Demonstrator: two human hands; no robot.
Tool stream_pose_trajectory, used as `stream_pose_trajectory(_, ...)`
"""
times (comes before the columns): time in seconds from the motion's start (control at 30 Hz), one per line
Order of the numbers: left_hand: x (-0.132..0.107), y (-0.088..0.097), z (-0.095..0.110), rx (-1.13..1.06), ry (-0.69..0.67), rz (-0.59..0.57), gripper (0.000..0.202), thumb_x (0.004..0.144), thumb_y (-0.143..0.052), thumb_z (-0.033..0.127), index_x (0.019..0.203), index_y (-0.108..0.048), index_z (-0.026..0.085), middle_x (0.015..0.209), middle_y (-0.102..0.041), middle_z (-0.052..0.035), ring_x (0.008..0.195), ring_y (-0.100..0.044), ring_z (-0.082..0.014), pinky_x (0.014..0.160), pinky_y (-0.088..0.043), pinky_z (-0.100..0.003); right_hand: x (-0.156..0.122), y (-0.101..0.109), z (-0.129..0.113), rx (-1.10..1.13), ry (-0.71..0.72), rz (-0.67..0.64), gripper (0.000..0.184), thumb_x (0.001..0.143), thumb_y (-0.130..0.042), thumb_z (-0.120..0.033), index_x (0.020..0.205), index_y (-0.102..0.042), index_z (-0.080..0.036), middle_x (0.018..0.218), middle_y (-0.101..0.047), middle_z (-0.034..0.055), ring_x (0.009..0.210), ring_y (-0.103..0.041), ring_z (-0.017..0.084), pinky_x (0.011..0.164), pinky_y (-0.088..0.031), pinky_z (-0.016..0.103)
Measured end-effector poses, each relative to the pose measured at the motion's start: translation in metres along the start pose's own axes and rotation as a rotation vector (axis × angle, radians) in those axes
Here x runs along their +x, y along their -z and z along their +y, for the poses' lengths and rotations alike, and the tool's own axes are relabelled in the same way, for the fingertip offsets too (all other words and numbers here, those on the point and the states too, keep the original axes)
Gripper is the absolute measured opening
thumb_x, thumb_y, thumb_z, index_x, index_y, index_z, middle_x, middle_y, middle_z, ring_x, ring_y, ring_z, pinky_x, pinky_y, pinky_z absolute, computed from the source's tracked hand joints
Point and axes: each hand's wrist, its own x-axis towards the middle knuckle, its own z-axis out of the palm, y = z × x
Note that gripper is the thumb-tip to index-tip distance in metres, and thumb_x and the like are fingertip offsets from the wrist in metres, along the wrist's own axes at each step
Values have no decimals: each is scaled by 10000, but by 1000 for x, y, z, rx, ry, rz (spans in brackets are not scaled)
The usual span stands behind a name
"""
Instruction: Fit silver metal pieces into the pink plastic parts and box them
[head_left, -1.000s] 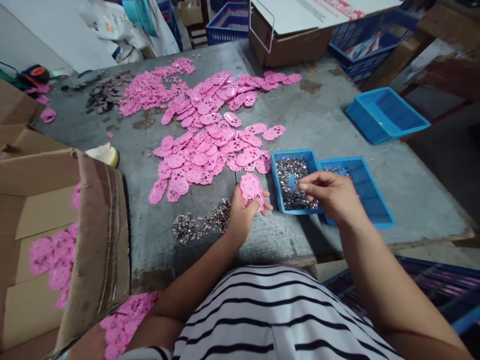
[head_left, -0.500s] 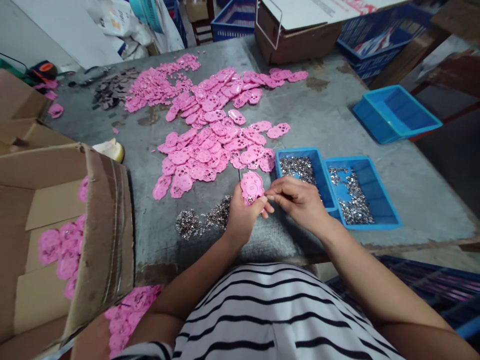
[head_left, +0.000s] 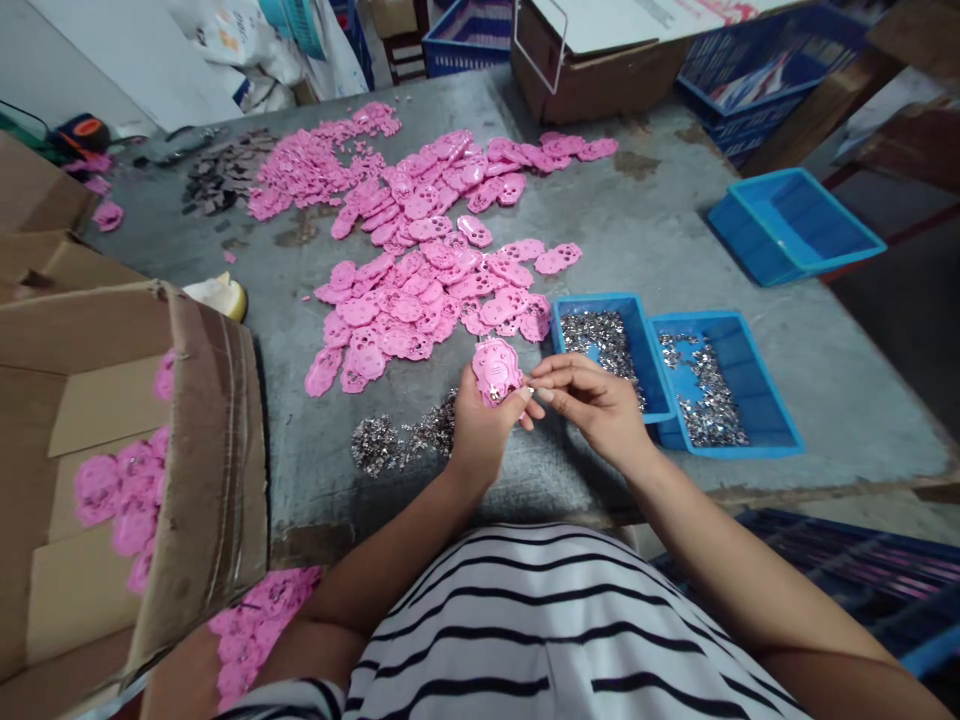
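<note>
My left hand [head_left: 484, 425] is closed around a pink plastic piece [head_left: 496, 370] with a moulded face-like shape, held above the table's near edge. Close against its right side, my right hand [head_left: 589, 400] has thumb and forefinger pinched; a tiny part seems to be between the fingertips, too small to name. Behind my right hand stands a blue tray [head_left: 600, 335] of small shiny metal parts, with a second blue tray [head_left: 705, 390] of such parts beside it. A heap of little metal parts [head_left: 379, 445] lies left of my left hand. Beyond spreads a large pile of pink pieces [head_left: 412, 290].
At left is an open cardboard box [head_left: 214, 430] with pink pieces inside. Small pink bits [head_left: 307, 175] and dark grey pieces [head_left: 225, 175] lie at the far left. Another blue tray [head_left: 795, 225] sits at the table's right edge, and a carton [head_left: 592, 85] at the back.
The pink piece in my left hand has shifted slightly left and tilted. My right hand stays beside it, its fingers spread a little differently.
</note>
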Motion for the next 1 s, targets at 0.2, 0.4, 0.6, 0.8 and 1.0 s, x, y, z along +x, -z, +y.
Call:
stream_pose_trajectory(0.2, 0, 2, -7, 68, -71, 13, 336, 631, -700, 149, 870, -466, 180, 677, -608, 47, 471, -561, -74, 421, -436, -191, -2, -6, 2, -29, 19, 32, 115, 787, -711, -308, 727, -685, -213, 912, -652, 58, 798, -613, 167, 670, -512, 324)
stream_pose_trajectory(0.4, -1, 2, -1, -17, 28, -30, 367, 624, -728, 200, 879, -465, 182, 647, -586, 64, 460, -558, -81, 405, -411, -194, 0, -3, 2, -70, 83, -32, 123, 856, -626, -257, 752, -662, -203, 925, -637, 62, 854, -614, 168, 761, -513, 346)
stream_pose_trajectory(0.6, 4, 8, 10, -135, 298, -217, 455, 552, -789, 210, 894, -492, 165, 652, -590, 51, 490, -565, -89, 419, -390, -192, 2, 4, 3, -153, 234, -67, 115, 885, -594, -234, 792, -658, -209, 926, -615, 56, 852, -604, 158, 763, -512, 334)
stream_pose_trajectory(0.8, 11, 17, 12, -223, 485, -397, 372, 591, -774, 174, 882, -547, 129, 676, -599, 21, 529, -582, -81, 453, -422, -179, 8, 11, 1, -206, 353, -147, 104, 889, -602, -242, 817, -674, -224, 853, -572, 32, 793, -574, 143, 694, -495, 292)
stream_pose_trajectory(1.0, 13, 21, 13, -168, 476, -494, 385, 598, -775, 188, 884, -522, 141, 653, -601, 25, 510, -596, -97, 428, -438, -182, 13, 18, -3, -195, 378, -259, 149, 899, -591, -280, 793, -675, -218, 804, -530, 20, 748, -548, 131, 644, -471, 274)
